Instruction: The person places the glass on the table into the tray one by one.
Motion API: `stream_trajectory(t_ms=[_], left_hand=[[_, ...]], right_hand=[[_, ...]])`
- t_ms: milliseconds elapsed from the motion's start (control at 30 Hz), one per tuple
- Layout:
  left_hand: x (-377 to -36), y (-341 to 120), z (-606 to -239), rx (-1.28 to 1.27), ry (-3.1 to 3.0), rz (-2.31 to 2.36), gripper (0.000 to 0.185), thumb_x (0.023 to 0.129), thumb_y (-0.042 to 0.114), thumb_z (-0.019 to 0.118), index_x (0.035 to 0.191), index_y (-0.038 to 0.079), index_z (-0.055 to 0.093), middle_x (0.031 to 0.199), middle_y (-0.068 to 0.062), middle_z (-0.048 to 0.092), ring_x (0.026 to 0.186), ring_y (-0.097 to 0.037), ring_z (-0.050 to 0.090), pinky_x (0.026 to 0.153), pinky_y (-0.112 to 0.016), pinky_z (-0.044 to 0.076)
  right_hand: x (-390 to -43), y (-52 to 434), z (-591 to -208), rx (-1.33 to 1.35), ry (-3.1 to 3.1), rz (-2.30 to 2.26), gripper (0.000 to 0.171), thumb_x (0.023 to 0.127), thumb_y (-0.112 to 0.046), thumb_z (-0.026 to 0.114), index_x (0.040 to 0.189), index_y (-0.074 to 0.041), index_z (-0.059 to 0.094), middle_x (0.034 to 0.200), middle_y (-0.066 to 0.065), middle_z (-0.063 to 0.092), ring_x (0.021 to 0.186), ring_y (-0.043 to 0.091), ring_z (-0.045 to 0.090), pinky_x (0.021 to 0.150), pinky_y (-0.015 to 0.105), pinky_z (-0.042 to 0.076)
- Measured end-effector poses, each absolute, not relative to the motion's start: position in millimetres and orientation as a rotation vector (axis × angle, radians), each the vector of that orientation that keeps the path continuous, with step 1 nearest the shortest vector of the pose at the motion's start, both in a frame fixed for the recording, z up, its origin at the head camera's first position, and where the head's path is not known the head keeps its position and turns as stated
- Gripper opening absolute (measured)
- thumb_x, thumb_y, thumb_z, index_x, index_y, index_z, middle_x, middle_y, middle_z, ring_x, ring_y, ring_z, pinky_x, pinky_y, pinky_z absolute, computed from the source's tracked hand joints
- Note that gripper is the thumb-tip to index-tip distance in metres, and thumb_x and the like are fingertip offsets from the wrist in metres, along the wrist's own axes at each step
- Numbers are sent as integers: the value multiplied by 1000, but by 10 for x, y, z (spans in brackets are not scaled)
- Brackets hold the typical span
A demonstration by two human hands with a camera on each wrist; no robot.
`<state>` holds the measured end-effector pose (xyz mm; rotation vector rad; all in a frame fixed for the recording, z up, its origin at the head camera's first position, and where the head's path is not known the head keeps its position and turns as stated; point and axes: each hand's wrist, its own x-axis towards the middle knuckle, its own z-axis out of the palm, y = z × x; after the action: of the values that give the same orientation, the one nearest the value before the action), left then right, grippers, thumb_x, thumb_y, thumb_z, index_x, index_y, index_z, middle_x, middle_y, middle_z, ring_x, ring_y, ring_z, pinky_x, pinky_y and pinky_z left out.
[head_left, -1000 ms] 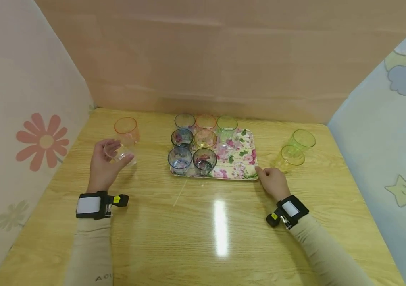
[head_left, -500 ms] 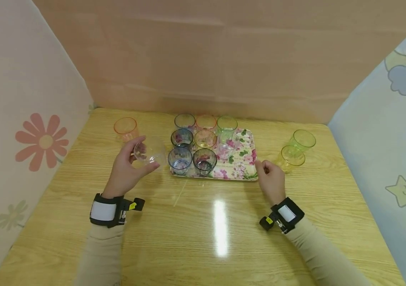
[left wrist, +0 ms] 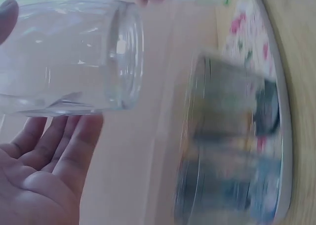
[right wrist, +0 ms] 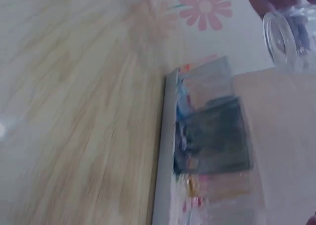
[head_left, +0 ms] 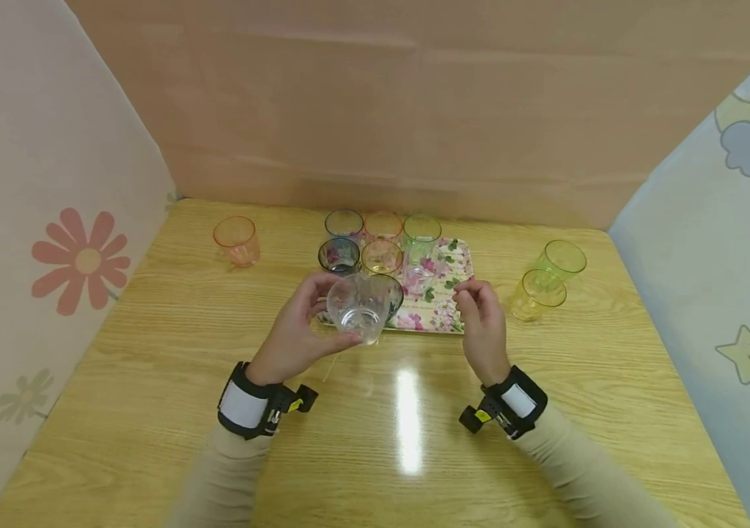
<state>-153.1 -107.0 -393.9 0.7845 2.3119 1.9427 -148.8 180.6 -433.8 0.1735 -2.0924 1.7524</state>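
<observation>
My left hand (head_left: 290,336) grips a clear cup (head_left: 359,306), thumb on the near side and fingers on the far side. The cup is raised off the table before the front left of a flowered tray (head_left: 437,312). In the left wrist view the same clear cup (left wrist: 74,57) looks empty. Behind it, a dark grey cup (head_left: 394,295) on the tray is partly covered and a blue cup (left wrist: 227,190) is hidden from the head view. By the tray's right edge, my right hand (head_left: 483,334) hovers with fingers loosely bent, holding nothing.
More tinted cups stand on the tray, among them a dark cup (head_left: 339,257), an amber cup (head_left: 383,258) and a green cup (head_left: 422,233). An orange cup (head_left: 237,242) stands at left; a yellow cup (head_left: 536,297) and another green cup (head_left: 562,258) stand right.
My left hand has carried the clear cup rightward from near the orange cup to the tray's front. The right hand has left the tray's corner, shifted slightly left, and its fingers have loosened.
</observation>
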Motion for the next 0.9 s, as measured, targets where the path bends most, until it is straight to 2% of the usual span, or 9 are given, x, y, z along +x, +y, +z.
stream_trajectory(t_ms=[167, 300, 433, 567, 667, 733, 833, 900], left_hand=[[-1486, -810, -3953, 902, 2200, 1893, 75, 78, -1, 87, 141, 4, 47, 140, -13, 55, 130, -27, 54, 108, -40, 45], [-1460, -656, -3947, 989, 2114, 1908, 76, 77, -4, 85, 143, 0, 47, 142, -15, 54, 130, -31, 54, 107, -37, 46], [-1437, -561, -3955, 1012, 2074, 1918, 78, 76, -6, 85, 144, -2, 46, 145, -17, 51, 133, -32, 52, 107, -36, 46], [-1419, -511, -3959, 1013, 2061, 1924, 78, 76, -7, 84, 144, -4, 46, 145, -19, 49, 134, -32, 50, 108, -35, 45], [-1422, -496, -3966, 1025, 2055, 1925, 78, 76, -8, 84, 145, -4, 46, 143, -19, 50, 132, -34, 52, 108, -34, 45], [-1433, -498, -3975, 1043, 2070, 1914, 79, 76, -7, 84, 146, -4, 47, 141, -19, 51, 129, -36, 53, 106, -35, 46], [-1457, -518, -3988, 1072, 2122, 1902, 81, 75, -4, 85, 147, -2, 47, 141, -17, 52, 127, -36, 55, 103, -38, 49], [-1476, -540, -3996, 1074, 2157, 1912, 82, 74, -4, 86, 146, 0, 49, 140, -16, 53, 125, -33, 56, 99, -39, 52]], right_hand=[[-1471, 1638, -4282, 465, -1962, 1923, 44, 110, -19, 36, 132, 18, 44, 126, 1, 55, 114, 25, 49, 95, 32, 43], [-1428, 1516, -4216, 584, -1916, 2099, 61, 111, -36, 30, 149, 12, 31, 149, 4, 44, 134, 30, 39, 115, 49, 30], [-1372, 1443, -4179, 589, -1962, 2229, 75, 108, -53, 25, 159, 3, 19, 162, 12, 27, 147, 36, 24, 118, 63, 14], [-1329, 1426, -4198, 619, -1980, 2313, 85, 105, -62, 22, 161, 0, 9, 166, 22, 15, 152, 37, 15, 117, 68, 9], [-1310, 1437, -4214, 658, -1969, 2354, 89, 103, -66, 22, 162, 0, 9, 166, 25, 14, 152, 33, 18, 117, 69, 7], [-1299, 1455, -4220, 683, -1963, 2372, 88, 103, -68, 22, 162, -2, 15, 166, 23, 18, 151, 28, 24, 116, 69, 9], [-1284, 1481, -4220, 730, -1970, 2375, 79, 104, -66, 22, 161, -12, 27, 163, 10, 32, 146, 20, 35, 116, 67, 16], [-1278, 1494, -4219, 777, -1970, 2376, 69, 106, -61, 22, 159, -18, 32, 159, -1, 41, 143, 17, 39, 118, 60, 21]])
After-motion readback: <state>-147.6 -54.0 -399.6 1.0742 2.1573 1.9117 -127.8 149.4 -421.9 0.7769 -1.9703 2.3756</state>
